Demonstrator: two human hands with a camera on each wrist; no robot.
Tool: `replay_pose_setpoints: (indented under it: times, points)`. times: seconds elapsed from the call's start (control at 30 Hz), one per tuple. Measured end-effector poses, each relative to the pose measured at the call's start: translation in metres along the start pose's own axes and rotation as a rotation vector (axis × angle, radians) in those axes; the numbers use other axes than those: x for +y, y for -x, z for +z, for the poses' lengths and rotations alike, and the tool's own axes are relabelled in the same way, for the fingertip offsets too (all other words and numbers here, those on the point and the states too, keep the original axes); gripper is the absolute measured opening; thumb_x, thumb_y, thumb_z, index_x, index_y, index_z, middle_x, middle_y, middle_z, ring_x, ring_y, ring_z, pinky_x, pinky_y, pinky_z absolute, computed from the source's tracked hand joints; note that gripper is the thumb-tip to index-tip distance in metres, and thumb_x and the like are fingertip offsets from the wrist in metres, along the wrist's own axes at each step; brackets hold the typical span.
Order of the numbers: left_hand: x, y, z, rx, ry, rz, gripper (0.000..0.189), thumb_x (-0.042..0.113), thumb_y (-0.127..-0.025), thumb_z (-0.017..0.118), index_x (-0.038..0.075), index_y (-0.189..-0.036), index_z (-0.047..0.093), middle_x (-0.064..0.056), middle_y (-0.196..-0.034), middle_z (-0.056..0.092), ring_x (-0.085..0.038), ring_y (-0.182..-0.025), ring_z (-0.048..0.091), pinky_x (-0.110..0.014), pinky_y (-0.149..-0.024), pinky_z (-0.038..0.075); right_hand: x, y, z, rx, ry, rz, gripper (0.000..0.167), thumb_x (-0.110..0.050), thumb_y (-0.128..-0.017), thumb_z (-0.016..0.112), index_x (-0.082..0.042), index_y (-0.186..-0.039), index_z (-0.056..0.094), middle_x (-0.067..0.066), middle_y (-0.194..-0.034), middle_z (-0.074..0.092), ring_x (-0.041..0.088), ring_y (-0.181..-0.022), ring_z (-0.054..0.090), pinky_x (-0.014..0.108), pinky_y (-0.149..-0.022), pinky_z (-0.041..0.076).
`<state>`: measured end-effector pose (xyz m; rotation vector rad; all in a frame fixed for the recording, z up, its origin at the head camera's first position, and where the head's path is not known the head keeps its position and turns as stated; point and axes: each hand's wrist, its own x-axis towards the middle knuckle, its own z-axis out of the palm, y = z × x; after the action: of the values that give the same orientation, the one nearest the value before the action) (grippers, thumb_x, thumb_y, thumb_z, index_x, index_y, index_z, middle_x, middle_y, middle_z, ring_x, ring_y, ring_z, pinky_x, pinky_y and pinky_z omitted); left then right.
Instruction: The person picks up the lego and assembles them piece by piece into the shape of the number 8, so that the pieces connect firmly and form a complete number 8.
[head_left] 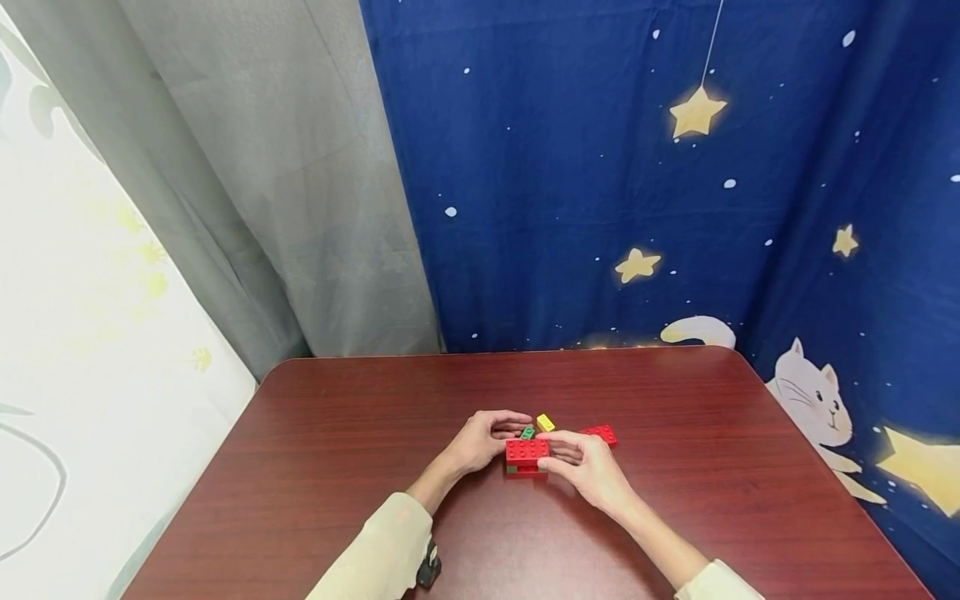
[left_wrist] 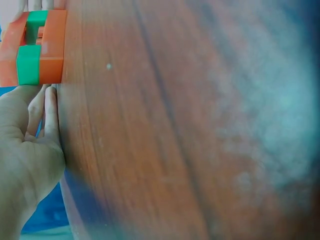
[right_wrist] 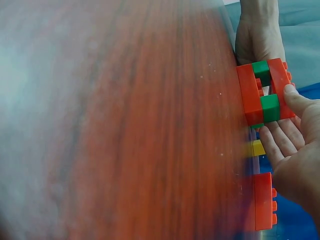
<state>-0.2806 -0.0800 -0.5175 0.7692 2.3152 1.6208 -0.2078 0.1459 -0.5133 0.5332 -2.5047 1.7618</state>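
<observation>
A stack of toy building bricks (head_left: 527, 451) stands on the table between both hands. Two green bricks (right_wrist: 270, 108) separate its lower red brick (right_wrist: 249, 95) from the upper red brick (right_wrist: 281, 82), leaving a gap in the middle. My right hand (head_left: 591, 471) pinches the stack's right end, thumb on the near side and fingers behind. On the other side, my left hand (head_left: 476, 440) has its thumb against the stack's left end, its fingers extending loosely behind. Just behind the stack lies a small loose green brick (head_left: 527, 433), partly hidden.
Farther back is a yellow brick (head_left: 545, 422). Another red brick (head_left: 602, 434) lies behind the right hand, partly covered by it in the head view. The brown table (head_left: 360, 408) ends at a blue starry curtain (head_left: 555, 208) and a grey one (head_left: 300, 208).
</observation>
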Motion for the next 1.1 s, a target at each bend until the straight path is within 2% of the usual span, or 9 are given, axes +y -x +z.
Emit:
replay_pose_setpoints:
  times: [0.17, 0.33, 0.63, 0.83, 1.1]
  points:
    - [-0.001, 0.0, -0.001, 0.006, -0.006, 0.015, 0.04, -0.019, -0.096, 0.062, -0.005, -0.132, 0.07, -0.02, -0.125, 0.074, -0.034, -0.119, 0.071, -0.029, -0.097, 0.059, -0.001, 0.0, 0.0, -0.001, -0.001, 0.01, 0.038, -0.018, -0.094, 0.084, -0.001, -0.127, 0.075, 0.015, -0.119, 0.077, 0.031, -0.112, 0.075, 0.038, -0.097, 0.06]
    - [0.0, 0.002, -0.003, 0.014, -0.022, 0.029, 0.034, -0.009, -0.098, 0.069, -0.004, -0.132, 0.071, -0.019, -0.124, 0.074, -0.034, -0.116, 0.072, -0.033, -0.096, 0.06, -0.001, 0.001, 0.0, -0.002, -0.006, 0.011, 0.038, -0.018, -0.094, 0.084, -0.002, -0.127, 0.075, 0.015, -0.12, 0.077, 0.031, -0.112, 0.075, 0.037, -0.097, 0.06]
    - [0.001, 0.006, -0.009, 0.055, -0.067, 0.0, 0.034, 0.005, -0.099, 0.076, -0.001, -0.132, 0.072, -0.013, -0.124, 0.076, -0.027, -0.114, 0.074, -0.035, -0.098, 0.06, -0.001, 0.001, -0.001, -0.002, 0.0, 0.004, 0.039, -0.017, -0.093, 0.085, -0.001, -0.127, 0.074, 0.016, -0.119, 0.077, 0.031, -0.112, 0.075, 0.037, -0.096, 0.06]
    - [0.004, 0.01, -0.013, 0.08, -0.005, 0.008, 0.035, 0.004, -0.099, 0.075, -0.006, -0.132, 0.07, -0.02, -0.125, 0.074, -0.033, -0.113, 0.074, -0.034, -0.095, 0.061, -0.002, 0.001, -0.002, -0.002, 0.001, 0.0, 0.04, -0.016, -0.093, 0.084, 0.001, -0.128, 0.074, 0.017, -0.12, 0.076, 0.033, -0.112, 0.075, 0.038, -0.097, 0.06]
    - [0.007, 0.017, -0.021, 0.1, 0.032, -0.026, 0.037, 0.005, -0.1, 0.074, -0.006, -0.135, 0.068, -0.018, -0.128, 0.073, -0.027, -0.109, 0.075, -0.029, -0.091, 0.061, -0.004, 0.002, -0.002, -0.007, -0.039, -0.034, 0.04, -0.012, -0.094, 0.083, 0.005, -0.129, 0.072, 0.021, -0.121, 0.075, 0.036, -0.113, 0.074, 0.045, -0.098, 0.059]
